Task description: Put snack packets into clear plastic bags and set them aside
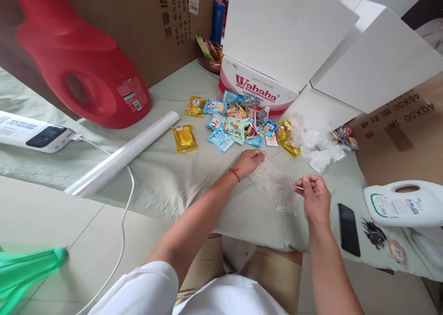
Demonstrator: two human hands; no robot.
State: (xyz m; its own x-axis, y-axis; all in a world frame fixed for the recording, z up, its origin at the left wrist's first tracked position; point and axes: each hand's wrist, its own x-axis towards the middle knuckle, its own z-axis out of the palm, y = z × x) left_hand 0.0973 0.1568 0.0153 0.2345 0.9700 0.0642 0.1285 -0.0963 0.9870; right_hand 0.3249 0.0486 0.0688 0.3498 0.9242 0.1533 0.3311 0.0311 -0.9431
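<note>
A clear, crinkled plastic bag (pixel 277 185) stretches between my two hands, low over the pale green cloth. My left hand (pixel 248 162), with a red string at the wrist, pinches its left edge. On the other side, my right hand (pixel 314 192) grips the bag's right edge between thumb and fingers. Just beyond lies a pile of small wrapped snacks (pixel 237 125) in blue, green and yellow packets. A yellow packet (pixel 185 138) sits apart to the left. Several crumpled clear bags (pixel 311 139) are heaped right of the pile.
An open white carton (pixel 256 88) stands behind the snacks. At left are a red detergent jug (pixel 86 65), a plastic roll (pixel 124 155) and a white power strip (pixel 31 132) with a cable. At right lie a phone (pixel 349 229), keys (pixel 374 234) and a white jug (pixel 408 204).
</note>
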